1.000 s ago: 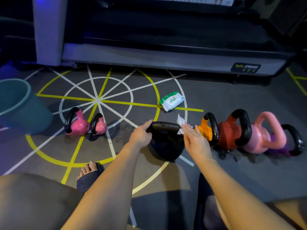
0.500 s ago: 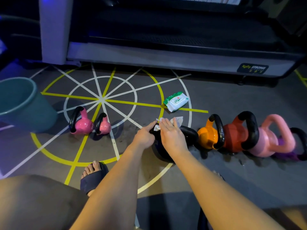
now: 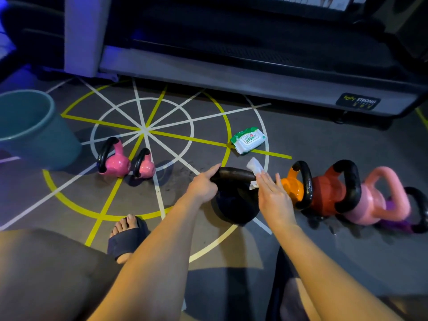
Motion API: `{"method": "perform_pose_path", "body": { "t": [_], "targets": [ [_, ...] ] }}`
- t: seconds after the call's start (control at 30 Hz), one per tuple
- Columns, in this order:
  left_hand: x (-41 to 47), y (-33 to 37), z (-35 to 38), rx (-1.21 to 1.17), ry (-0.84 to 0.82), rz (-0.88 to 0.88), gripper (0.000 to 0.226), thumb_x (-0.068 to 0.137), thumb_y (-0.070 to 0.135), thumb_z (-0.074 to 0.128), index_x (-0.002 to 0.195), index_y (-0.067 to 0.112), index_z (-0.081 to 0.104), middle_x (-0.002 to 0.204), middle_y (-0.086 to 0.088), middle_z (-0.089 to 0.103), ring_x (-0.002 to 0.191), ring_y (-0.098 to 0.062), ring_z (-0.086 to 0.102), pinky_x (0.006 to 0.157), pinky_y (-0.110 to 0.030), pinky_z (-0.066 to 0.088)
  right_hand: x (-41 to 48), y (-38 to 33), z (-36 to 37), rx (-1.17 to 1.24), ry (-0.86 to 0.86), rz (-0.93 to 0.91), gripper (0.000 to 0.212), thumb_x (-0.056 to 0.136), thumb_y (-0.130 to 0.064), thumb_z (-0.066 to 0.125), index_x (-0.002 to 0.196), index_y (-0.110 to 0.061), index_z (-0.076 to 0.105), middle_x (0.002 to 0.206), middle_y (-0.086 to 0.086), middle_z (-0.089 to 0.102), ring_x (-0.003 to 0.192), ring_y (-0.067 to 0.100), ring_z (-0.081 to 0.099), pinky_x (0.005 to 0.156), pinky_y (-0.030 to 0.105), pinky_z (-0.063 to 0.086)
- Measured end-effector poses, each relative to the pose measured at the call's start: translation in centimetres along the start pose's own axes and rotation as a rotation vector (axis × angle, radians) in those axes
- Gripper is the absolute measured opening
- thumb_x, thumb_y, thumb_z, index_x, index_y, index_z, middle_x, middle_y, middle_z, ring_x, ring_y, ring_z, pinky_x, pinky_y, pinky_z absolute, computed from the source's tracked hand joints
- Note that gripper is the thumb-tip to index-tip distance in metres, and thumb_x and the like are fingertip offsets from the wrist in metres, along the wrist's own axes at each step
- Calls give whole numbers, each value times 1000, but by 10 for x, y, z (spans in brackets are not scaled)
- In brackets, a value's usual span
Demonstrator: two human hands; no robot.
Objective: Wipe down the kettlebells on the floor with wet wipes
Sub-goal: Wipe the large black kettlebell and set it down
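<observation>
Grey floor [image 3: 301, 262], taped wheel [image 3: 143, 130], treadmill [image 3: 231, 72] behind, left hand [image 3: 202, 186] gripping black kettlebell [image 3: 236, 205], right hand [image 3: 274, 198] flat on wipe [image 3: 254, 166]

The left hand [image 3: 203, 185] grips the handle of the black metal kettlebell [image 3: 236, 205]; the flat right hand [image 3: 273, 198] presses a crumpled white wet wipe [image 3: 254, 166] against it.
</observation>
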State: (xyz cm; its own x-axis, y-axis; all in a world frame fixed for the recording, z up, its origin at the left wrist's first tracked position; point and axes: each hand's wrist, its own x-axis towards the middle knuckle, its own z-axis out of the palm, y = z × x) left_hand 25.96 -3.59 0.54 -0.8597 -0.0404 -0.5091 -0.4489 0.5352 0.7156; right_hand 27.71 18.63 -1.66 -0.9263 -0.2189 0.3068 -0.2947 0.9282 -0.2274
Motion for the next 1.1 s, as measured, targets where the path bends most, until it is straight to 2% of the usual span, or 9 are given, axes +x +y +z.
{"method": "perform_pose_path", "body": {
  "t": [0.13, 0.27, 0.4, 0.53, 0.6, 0.7, 0.87, 1.0, 1.1],
  "targets": [
    [12, -7, -4, -103, -35, -8, 82, 85, 3, 45, 138, 65, 42, 148, 3, 53, 123, -25, 59, 102, -42, 53, 24, -28, 1, 73, 35, -82, 46, 77, 12, 76, 120, -2, 71, 123, 16, 69, 120, 45, 59, 88, 62, 55],
    [-2, -10, -7, -454, -90, -23, 71, 99, -10, 38, 152, 37, 43, 148, 11, 50, 127, -11, 52, 90, -33, 57, 47, -69, 16, 67, 13, -218, 55, 60, 14, 85, 111, -4, 75, 113, 15, 73, 113, 44, 64, 86, 60, 55],
    [-3, -19, -3, -590, 40, -11, 66, 96, -19, 38, 147, 21, 52, 133, 12, 56, 112, -1, 57, 81, -17, 54, 58, -79, 28, 16, -28, -294, 59, 54, 11, 87, 110, -6, 76, 112, 12, 74, 112, 36, 67, 98, 54, 44],
    [-4, -24, 7, -538, 125, 40, 53, 98, -9, 45, 139, 21, 60, 135, 8, 63, 124, -5, 56, 112, -29, 42, 55, -53, 27, 41, -132, -322, 62, 68, 17, 75, 124, -9, 69, 128, 10, 68, 126, 35, 59, 110, 55, 40],
    [0, -28, 15, -395, 169, 61, 43, 97, 7, 52, 125, 33, 70, 124, 11, 71, 120, -9, 63, 112, -38, 44, 50, -43, 20, 41, -146, -271, 63, 65, 20, 75, 120, -8, 71, 126, 10, 69, 122, 38, 61, 103, 56, 47],
    [-3, -26, 20, -246, 196, 35, 49, 101, 16, 53, 147, 31, 53, 148, 4, 55, 139, -19, 48, 118, -35, 35, 42, -39, -4, 58, -167, -164, 53, 76, 16, 71, 120, -13, 73, 128, 5, 68, 129, 41, 54, 91, 51, 55],
    [-6, -33, 25, -352, 118, -18, 60, 101, 14, 52, 153, 40, 38, 145, 4, 57, 139, -20, 49, 108, -27, 38, 39, -44, -13, 128, -231, -34, 38, 95, 2, 58, 126, -17, 69, 135, 5, 64, 133, 38, 52, 103, 51, 48],
    [-12, -42, 19, -272, 70, -19, 69, 97, 13, 49, 155, 46, 31, 153, 2, 49, 143, -22, 43, 116, -34, 36, 39, -50, -9, 226, -170, 14, 33, 96, -8, 63, 127, -18, 70, 137, 4, 62, 132, 26, 54, 120, 44, 29],
    [-14, -44, 19, -404, -3, -20, 76, 97, 0, 47, 160, 36, 24, 160, 3, 39, 149, -19, 33, 121, -33, 29, 44, -55, -10, 231, -201, 96, 32, 98, -13, 62, 128, -21, 69, 135, 2, 62, 140, 38, 42, 113, 51, 39]
  ]
}}
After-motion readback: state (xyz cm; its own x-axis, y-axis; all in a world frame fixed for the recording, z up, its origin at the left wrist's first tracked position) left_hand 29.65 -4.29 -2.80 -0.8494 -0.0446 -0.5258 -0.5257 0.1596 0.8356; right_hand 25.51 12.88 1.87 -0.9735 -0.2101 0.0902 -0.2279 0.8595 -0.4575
